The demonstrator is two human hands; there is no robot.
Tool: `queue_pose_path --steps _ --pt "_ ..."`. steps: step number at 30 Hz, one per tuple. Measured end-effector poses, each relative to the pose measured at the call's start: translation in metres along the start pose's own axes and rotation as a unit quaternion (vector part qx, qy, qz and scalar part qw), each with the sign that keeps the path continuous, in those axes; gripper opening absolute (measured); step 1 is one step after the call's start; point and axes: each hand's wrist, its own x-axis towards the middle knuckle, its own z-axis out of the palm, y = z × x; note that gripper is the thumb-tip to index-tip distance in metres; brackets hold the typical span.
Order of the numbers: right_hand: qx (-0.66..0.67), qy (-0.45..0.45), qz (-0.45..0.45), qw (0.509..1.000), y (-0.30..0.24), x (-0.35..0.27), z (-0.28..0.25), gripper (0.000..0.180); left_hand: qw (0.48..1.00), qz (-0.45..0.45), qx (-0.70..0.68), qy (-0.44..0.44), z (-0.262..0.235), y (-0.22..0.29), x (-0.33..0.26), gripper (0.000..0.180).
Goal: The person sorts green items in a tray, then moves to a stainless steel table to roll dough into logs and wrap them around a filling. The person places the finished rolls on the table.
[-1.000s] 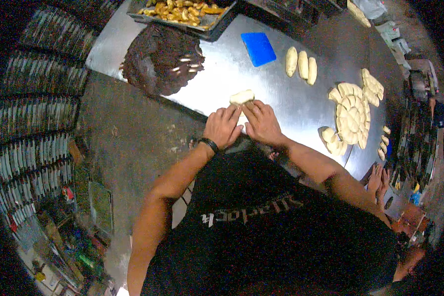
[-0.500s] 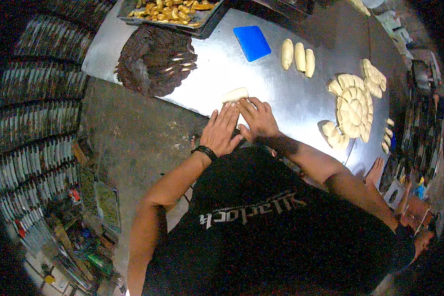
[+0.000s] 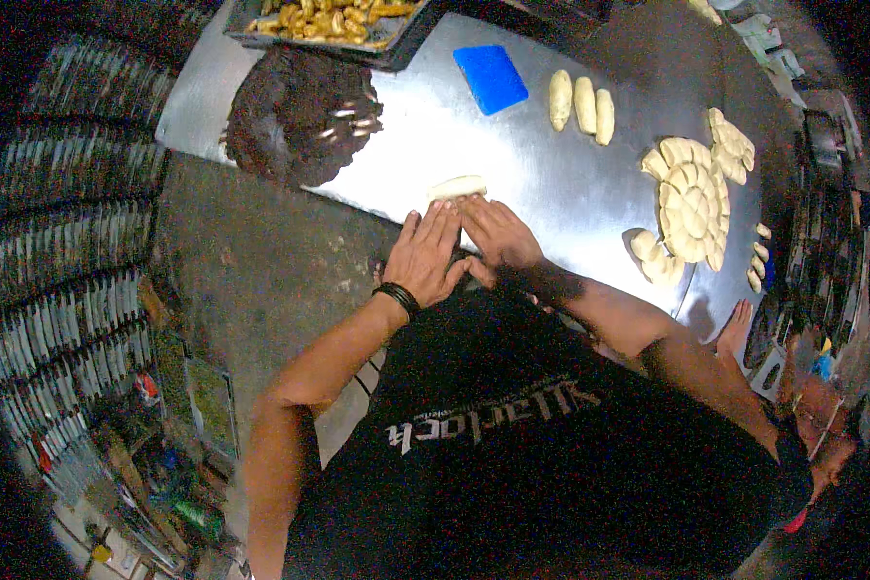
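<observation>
Left hand (image 3: 433,256) and right hand (image 3: 493,235) lie flat and side by side on the steel counter (image 3: 551,184), fingers extended and together, palms down, clamped on nothing. Their fingertips rest on the near side of a small pale dough roll (image 3: 456,187), which sits close to the counter's near edge, roughly midway along it.

Dough of this kind appears soft, light and pliable; it would likely dent under a pinch and stick slightly to skin, so it is best handled with open palms across its length, or lifted gently from both ends.

Farther in, toward the far edge, a blue scraper (image 3: 491,78) lies flat, with three shaped dough pieces (image 3: 581,103) in a row just beside it. Toward the right end, dough pieces form a round flower-like arrangement (image 3: 691,205). At the left end sits a dark brown mass (image 3: 300,111), and behind it a tray of yellowish pieces (image 3: 333,21).
</observation>
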Motion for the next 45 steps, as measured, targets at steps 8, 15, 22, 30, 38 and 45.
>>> queue_pose_path --steps 8,15,22,30,38,45 --pt "-0.035 -0.017 0.008 0.999 -0.002 -0.010 0.007 0.061 0.998 -0.002 -0.055 0.044 0.005 0.011 -0.004 0.075" --pt "0.030 -0.099 0.019 0.994 0.008 -0.008 0.000 0.063 0.992 -0.032 -0.030 -0.122 -0.014 0.000 -0.006 0.071" --pt "-0.097 -0.004 -0.032 0.995 0.010 -0.035 0.041 0.060 0.993 0.074 -0.090 0.037 0.024 -0.009 -0.027 0.067" --pt "-0.123 0.153 0.003 0.980 -0.020 0.056 0.014 0.018 0.969 0.088 -0.139 -0.185 0.007 -0.022 -0.031 0.050" --pt "-0.250 0.122 0.092 0.956 -0.040 0.020 0.059 0.048 0.946 -0.026 -0.294 -0.133 -0.030 -0.085 -0.110 0.038" --pt "-0.203 0.225 0.138 0.943 -0.017 0.083 0.037 0.058 0.943 0.115 -0.311 -0.042 -0.053 -0.083 -0.077 0.034"
